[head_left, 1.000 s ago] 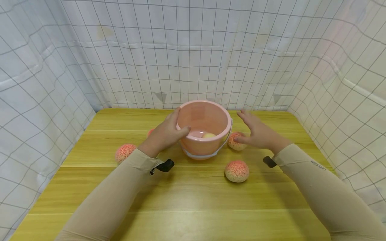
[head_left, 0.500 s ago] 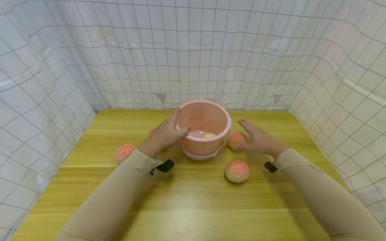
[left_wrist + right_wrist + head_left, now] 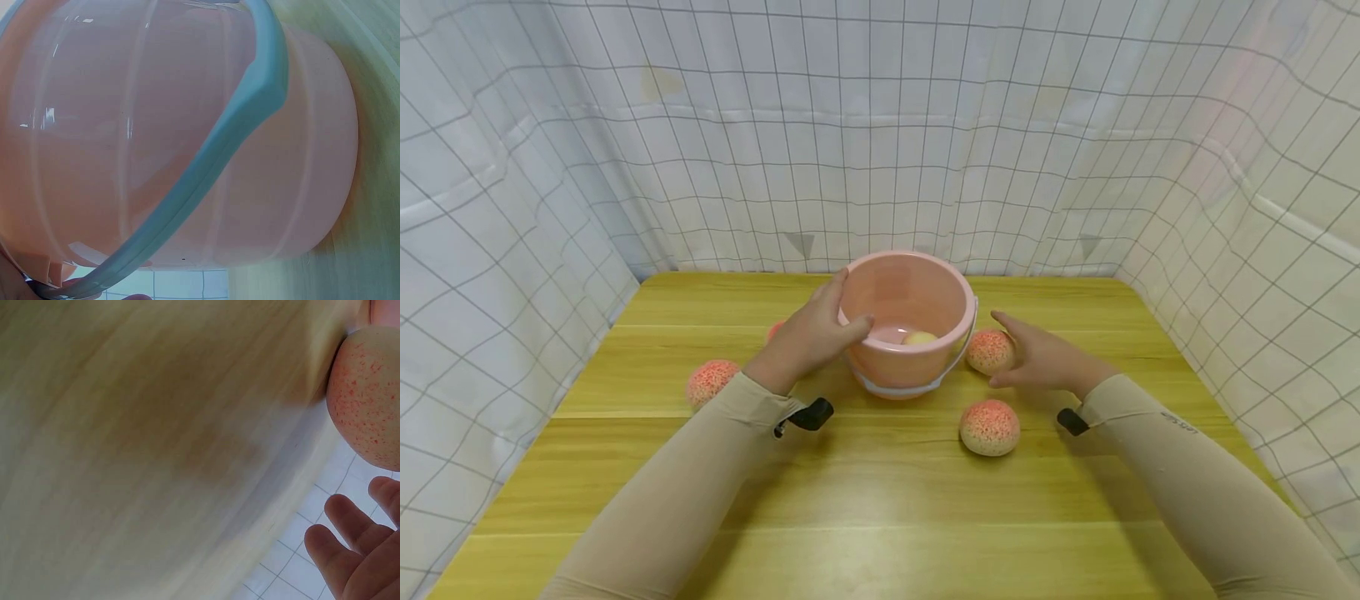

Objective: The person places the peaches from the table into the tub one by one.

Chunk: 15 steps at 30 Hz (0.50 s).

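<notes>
A pink bucket with a pale handle stands upright at the middle back of the table. My left hand holds its left side, thumb over the near rim and fingers at the outer wall. A yellowish rounded thing lies inside, partly hidden by the rim. Right of the bucket sits a peach, red-speckled on top and cream below. My right hand is spread round its right side, thumb in front and fingers behind. In the right wrist view, the outstretched fingers show a gap from the peach.
Another speckled peach lies nearer on the wooden table, and one sits at the left beside my left sleeve. A reddish piece peeks out behind my left hand. White grid-patterned curtains enclose the back and sides.
My right hand has come down and closer round the peach beside the bucket, its thumb moving nearer to me. My left hand and the bucket have stayed in place.
</notes>
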Tool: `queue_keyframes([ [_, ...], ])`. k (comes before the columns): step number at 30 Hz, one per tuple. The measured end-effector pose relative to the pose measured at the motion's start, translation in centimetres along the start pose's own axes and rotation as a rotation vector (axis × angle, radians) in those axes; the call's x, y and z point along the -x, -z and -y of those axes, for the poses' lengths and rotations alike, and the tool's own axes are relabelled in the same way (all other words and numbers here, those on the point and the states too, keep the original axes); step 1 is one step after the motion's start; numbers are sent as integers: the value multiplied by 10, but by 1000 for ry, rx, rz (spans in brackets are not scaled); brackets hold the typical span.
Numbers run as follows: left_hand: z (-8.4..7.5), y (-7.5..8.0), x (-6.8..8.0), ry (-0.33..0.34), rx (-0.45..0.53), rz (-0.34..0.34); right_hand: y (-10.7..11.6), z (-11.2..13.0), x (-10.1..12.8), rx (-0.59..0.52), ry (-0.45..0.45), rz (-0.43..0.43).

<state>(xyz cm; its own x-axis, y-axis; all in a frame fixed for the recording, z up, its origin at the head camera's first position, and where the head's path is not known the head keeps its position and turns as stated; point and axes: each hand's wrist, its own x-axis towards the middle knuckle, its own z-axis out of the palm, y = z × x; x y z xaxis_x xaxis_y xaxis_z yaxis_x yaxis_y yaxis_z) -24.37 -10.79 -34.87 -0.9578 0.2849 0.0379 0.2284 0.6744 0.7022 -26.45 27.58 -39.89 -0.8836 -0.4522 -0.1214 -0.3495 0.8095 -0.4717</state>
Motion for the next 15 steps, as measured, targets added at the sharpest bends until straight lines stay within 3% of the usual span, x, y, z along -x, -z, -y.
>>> queue_keyframes([
  [15, 1, 0, -2, 2, 9, 6, -4, -2, -4, 29, -4, 9],
])
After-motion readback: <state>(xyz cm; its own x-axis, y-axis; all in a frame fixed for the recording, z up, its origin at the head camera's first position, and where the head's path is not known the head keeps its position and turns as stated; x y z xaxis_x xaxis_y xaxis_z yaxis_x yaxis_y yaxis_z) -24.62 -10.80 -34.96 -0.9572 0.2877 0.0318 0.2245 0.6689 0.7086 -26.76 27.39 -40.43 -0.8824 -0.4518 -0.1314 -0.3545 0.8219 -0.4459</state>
